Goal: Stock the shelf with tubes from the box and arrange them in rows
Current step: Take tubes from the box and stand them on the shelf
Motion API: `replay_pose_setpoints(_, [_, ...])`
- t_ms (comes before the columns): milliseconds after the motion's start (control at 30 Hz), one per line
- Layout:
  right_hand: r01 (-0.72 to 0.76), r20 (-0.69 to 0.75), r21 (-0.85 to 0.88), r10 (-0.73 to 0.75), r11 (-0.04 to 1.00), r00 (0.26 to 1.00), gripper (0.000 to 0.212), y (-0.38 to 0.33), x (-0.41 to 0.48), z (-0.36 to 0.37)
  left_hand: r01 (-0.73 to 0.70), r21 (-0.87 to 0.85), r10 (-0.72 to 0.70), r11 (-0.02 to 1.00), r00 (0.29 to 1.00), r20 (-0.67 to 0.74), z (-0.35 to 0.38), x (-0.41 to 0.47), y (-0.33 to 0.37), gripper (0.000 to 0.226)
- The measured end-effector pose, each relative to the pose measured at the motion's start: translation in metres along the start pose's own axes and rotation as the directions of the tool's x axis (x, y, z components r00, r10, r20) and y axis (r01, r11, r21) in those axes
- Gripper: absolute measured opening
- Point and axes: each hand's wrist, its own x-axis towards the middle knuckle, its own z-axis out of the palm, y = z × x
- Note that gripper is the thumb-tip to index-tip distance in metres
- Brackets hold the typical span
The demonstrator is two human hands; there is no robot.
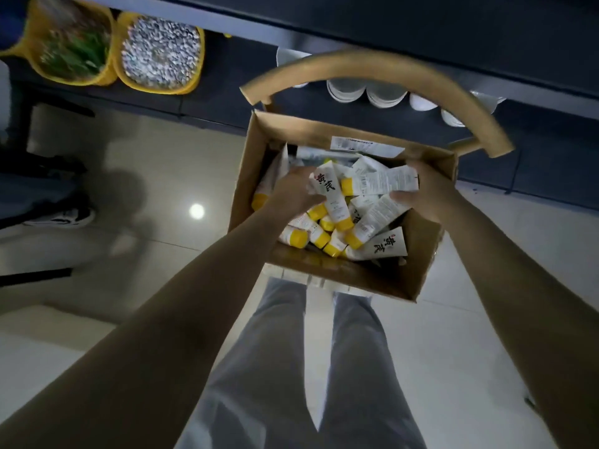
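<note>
Cardboard box (324,270) holds piled tubes (372,220) — dark shelf (227,98) carries baskets (155,88), bowls (346,90).

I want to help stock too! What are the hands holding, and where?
The left hand holds a lettered tube by its flat end. The right hand grips a barcode tube by its flat end.

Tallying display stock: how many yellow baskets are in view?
2. Both stand side by side at upper left: the left basket holds green stuff, the right basket pale speckled pieces. A yellow sliver further right may be a third, mostly hidden.
</note>
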Motion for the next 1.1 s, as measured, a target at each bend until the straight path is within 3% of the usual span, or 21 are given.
replay_pose_setpoints(100, [-0.093,-0.016,0.067,0.094,0.993,0.995,0.072,0.000,0.012,0.007,0.015,-0.097,-0.012,0.995,0.999,0.030,0.007,0.020,-0.005,0.064])
replay_pose_setpoints(333, [-0.205,-0.061,0.294,0.232,0.933,0.971,0.063,0.006,0.028,0.025,0.022,-0.062,-0.020,0.998,0.999,0.031,0.016,0.044,-0.014,0.062])
replay_pose_setpoints(467, [-0.169,-0.094,0.419,0.228,0.892,0.969,0.056,0.015,0.033,0.028,0.098,-0.173,-0.087,0.980,0.994,0.067,0.012,0.051,-0.018,0.056])
replay_pose_setpoints(633, [-0.086,-0.251,0.483,0.232,0.871,0.940,0.021,0.009,0.030,0.032,0.095,-0.320,-0.071,0.943,0.994,0.085,0.003,0.048,-0.029,0.025])
replay_pose_setpoints(733, [-0.077,-0.333,0.522,0.285,0.850,0.899,0.034,0.001,0.027,0.037,0.079,-0.424,-0.048,0.902,0.995,0.083,-0.001,0.041,-0.031,0.015])
replay_pose_setpoints(833, [-0.109,-0.334,0.477,0.295,0.872,0.895,0.025,-0.002,0.019,0.047,0.093,-0.519,-0.036,0.850,0.992,0.118,-0.005,0.035,-0.034,0.017])
replay_pose_setpoints(933, [-0.103,-0.364,0.429,0.276,0.898,0.890,0.028,-0.005,0.008,0.050,0.119,-0.551,-0.031,0.826,0.986,0.166,-0.010,0.027,-0.040,0.018])
replay_pose_setpoints(1100, [-0.113,-0.255,0.555,0.298,0.824,0.920,0.038,0.006,0.006,0.048,0.128,-0.532,-0.016,0.837,0.978,0.210,-0.015,0.020,-0.042,0.020])
